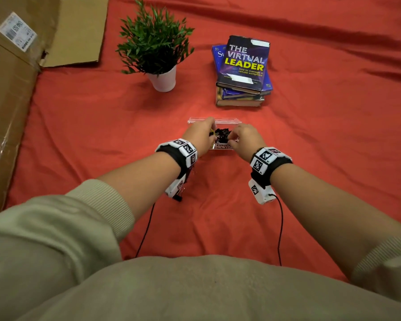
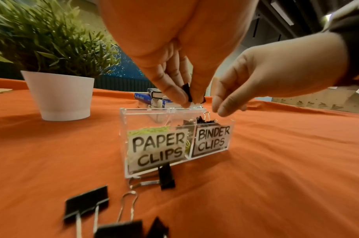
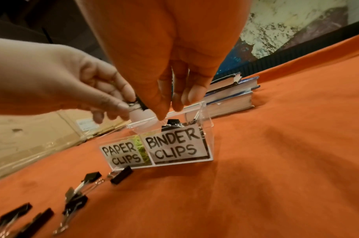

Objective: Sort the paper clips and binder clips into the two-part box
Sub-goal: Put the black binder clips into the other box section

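I see left hand (image 2: 174, 67) pinching binder clip (image 2: 187, 92) above two-part box (image 2: 154, 122); right hand (image 2: 276, 77) loose, empty. Loose binder clips (image 2: 87, 202) on desk (image 2: 276, 177); potted plant (image 1: 156, 49), books (image 1: 243, 70) behind.

left hand (image 2: 174, 67) pinching binder clip (image 2: 187, 92), box (image 2: 174, 136)

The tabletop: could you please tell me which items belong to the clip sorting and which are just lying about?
Belonging:
two-part box
binder clip held in left hand
loose binder clips
paper clips

Lying about:
potted plant
books
cardboard
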`<state>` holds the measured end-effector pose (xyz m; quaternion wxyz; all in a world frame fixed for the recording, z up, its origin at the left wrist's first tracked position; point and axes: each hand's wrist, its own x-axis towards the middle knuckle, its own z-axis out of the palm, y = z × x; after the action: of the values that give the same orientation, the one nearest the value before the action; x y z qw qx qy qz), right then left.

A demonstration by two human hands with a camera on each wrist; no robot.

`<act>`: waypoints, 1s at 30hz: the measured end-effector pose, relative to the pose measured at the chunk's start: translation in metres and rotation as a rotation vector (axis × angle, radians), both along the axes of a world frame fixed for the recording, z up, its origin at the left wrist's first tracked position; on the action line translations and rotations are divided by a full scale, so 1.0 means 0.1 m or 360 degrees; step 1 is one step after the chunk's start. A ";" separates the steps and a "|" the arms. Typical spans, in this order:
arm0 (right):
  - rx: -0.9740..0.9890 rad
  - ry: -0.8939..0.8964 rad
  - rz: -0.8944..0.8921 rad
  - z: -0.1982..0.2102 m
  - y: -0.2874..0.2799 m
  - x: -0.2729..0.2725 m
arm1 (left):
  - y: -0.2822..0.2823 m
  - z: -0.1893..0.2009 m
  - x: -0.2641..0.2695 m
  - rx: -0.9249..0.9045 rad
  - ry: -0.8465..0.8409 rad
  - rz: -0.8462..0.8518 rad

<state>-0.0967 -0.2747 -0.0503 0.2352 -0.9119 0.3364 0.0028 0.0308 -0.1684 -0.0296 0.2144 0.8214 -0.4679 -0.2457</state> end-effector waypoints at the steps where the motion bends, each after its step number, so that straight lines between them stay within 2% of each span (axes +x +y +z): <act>1: -0.0036 0.0100 0.0062 -0.03 -0.01 0.00 | -0.06 0.00 -0.01 0.0004 -0.0022 -0.0011; 3: -0.0080 0.0216 0.0092 -0.09 -0.03 -0.01 | -0.17 -0.01 -0.03 0.0036 -0.0084 -0.0054; 5: -0.0064 0.0214 0.0027 -0.12 -0.04 -0.05 | -0.26 -0.04 -0.06 0.0071 -0.0112 -0.0131; 9: -0.0073 -0.0007 -0.0138 -0.06 -0.01 -0.12 | -0.31 -0.16 -0.06 0.0187 -0.0175 -0.0383; 11: -0.0063 -0.0098 -0.0149 -0.04 0.06 -0.12 | -0.26 -0.22 -0.04 0.0116 -0.0200 -0.0428; 13: -0.0030 -0.0125 -0.0071 -0.04 0.19 -0.07 | -0.15 -0.24 0.03 -0.0057 -0.0164 -0.0339; 15: 0.0076 -0.0091 0.0133 -0.06 0.38 0.00 | 0.06 -0.27 0.14 -0.0196 -0.0139 -0.0181; 17: 0.0174 0.0016 0.0359 -0.09 0.61 0.08 | 0.35 -0.32 0.27 -0.0193 -0.0146 0.0010; 20: 0.0191 0.0131 0.0573 -0.19 0.90 0.25 | 0.85 -0.45 0.41 0.0014 -0.0156 0.0266; 22: 0.0113 0.0237 0.0604 -0.27 1.00 0.35 | 1.14 -0.54 0.44 0.0193 -0.0174 0.0333; 25: -0.0067 0.0445 0.0537 -0.37 1.08 0.44 | 1.42 -0.63 0.42 0.0398 -0.0134 0.0291; 27: -0.0131 0.0525 0.0493 -0.44 1.12 0.45 | 1.50 -0.66 0.39 0.0424 -0.0063 0.0257; 30: -0.0174 0.0480 0.0493 -0.50 1.14 0.42 | 1.53 -0.70 0.37 0.0418 -0.0024 0.0230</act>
<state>-0.0545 -0.1608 -0.1002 0.1293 -0.9533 0.2233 0.1570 0.0676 -0.0159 -0.1000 0.1187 0.8757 -0.3729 -0.2827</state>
